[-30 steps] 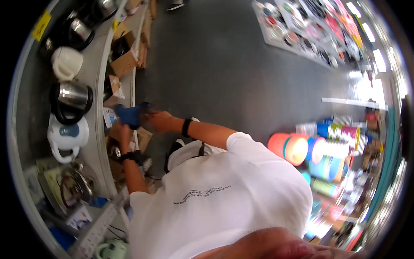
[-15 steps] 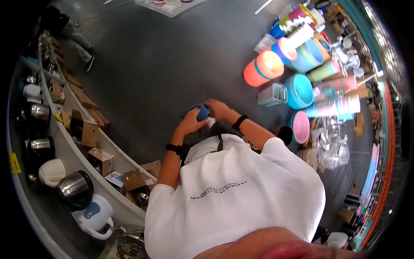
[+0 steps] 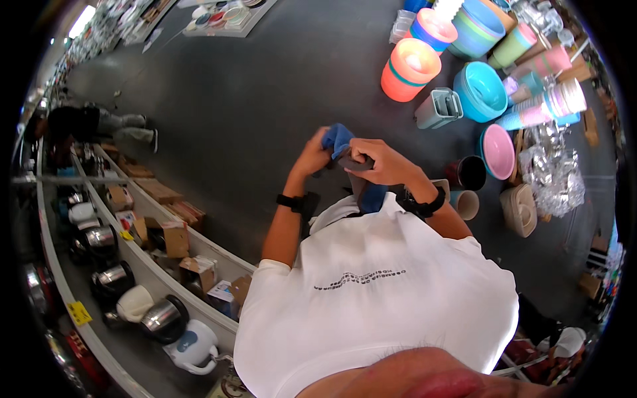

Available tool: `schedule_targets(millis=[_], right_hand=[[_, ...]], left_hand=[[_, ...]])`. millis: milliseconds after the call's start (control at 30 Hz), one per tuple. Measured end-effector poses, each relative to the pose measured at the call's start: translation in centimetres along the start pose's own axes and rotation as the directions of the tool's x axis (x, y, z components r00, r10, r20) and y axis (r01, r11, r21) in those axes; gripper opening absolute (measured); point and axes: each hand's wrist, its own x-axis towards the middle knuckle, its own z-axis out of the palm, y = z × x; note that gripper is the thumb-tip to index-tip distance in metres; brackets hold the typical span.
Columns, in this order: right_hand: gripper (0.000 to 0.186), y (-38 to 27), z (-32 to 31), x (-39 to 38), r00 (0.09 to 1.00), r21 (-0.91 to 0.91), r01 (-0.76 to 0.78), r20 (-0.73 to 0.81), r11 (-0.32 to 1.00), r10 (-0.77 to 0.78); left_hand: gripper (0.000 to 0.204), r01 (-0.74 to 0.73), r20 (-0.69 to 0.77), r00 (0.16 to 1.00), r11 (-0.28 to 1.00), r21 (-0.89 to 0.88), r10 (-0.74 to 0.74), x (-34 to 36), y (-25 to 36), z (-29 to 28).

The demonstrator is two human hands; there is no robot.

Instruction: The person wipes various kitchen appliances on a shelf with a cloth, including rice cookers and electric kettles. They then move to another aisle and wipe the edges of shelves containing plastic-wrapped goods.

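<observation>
In front of my chest, both hands hold a blue and grey-brown cloth [image 3: 338,137]. Bunched blue fabric sticks up between them, and a grey-brown fold curls round near my right fingers. My left hand [image 3: 310,156] has its fingers closed on the cloth's left side; they are slightly blurred. With its fingers curled, my right hand [image 3: 383,162] pinches the grey-brown part. A lower strip of the cloth hangs toward my white shirt [image 3: 371,245]. Black bands are on both wrists.
To the left, a long shelf [image 3: 159,272] carries kettles [image 3: 166,318] and open cardboard boxes [image 3: 176,239]. Stacked orange buckets [image 3: 405,83], a grey bin [image 3: 439,109], blue basins [image 3: 481,93] and a pink basin [image 3: 497,151] stand right. Another person [image 3: 86,126] is at far left.
The cloth was bunched under my left hand; now it is drawn out between both hands, and my right hand grips it. The view has shifted, with more of the left shelf showing.
</observation>
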Motion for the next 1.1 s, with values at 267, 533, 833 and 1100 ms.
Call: schedule_targets(millis=[267,533,833,1100], right_hand=[[0.044,11.1,-12.5,-6.1,0.642,-0.233,-0.272,-0.767,0.933,-0.004],[0.043,18.1,-15.6,-14.3,0.729,0.371,-0.405,-0.419,0.835,0.540],[0.061,16.5,-21.0,-2.2,0.580,0.836,-0.491,0.103,0.246,0.808],[0.046,20.6,-26.8,19.7,0.749,0.824,-0.417,0.072,0.384,0.659]], left_hand=[[0.035,0.174,0.683,0.719,0.920,-0.351,0.124,8.1,8.6,7.6],[0.052,0.210,0.636,0.769,0.914,-0.347,0.064,14.7,12.9,10.5],[0.033,-0.527,0.560,0.800,0.695,0.488,0.213,24.4,15.5,6.9],[0.046,-0.944,-0.665,-0.329,-0.238,0.228,0.670,29.9,38.0,-22.3]])
